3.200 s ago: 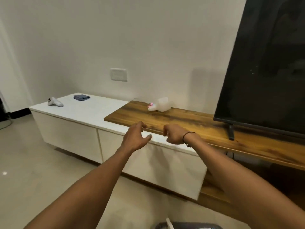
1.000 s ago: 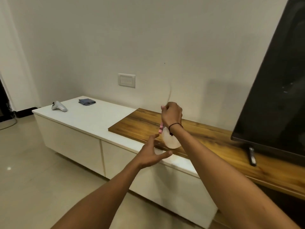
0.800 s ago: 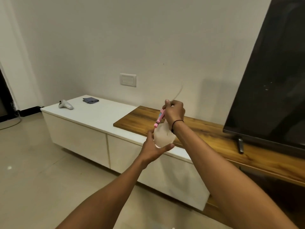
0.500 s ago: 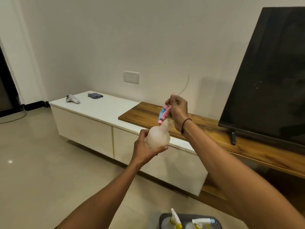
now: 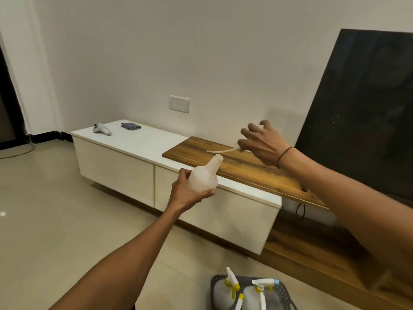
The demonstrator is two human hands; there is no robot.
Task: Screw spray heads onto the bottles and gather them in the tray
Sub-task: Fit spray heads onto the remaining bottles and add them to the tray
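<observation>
Left hand wrapped around the round belly of the bottle; bottle held in mid-air in front of the cabinet, tilted, open neck pointing up and to the right. No head on the neck.

Right hand raised above and to the right, fingers curled around something mostly hidden behind them; only the thin dip tube visible, sticking out leftward with its free end just above the bottle mouth, not inside. Judged to be gripping the spray head; head itself not visible, so not certain.

Step in hand, as judged: mating head to bottle. Next move calls for tipping the tube end down into the neck, feeding it through, seating the collar square, then turning. Tube looks thin and bendy: likely to catch on the rim if fed at an angle.

Tray on the floor at lower edge of view, dark and slotted. Contents: two bottles with heads fitted, one with yellow trim, one with a white head. Room for a third cannot be told; tray cut off by frame.
</observation>
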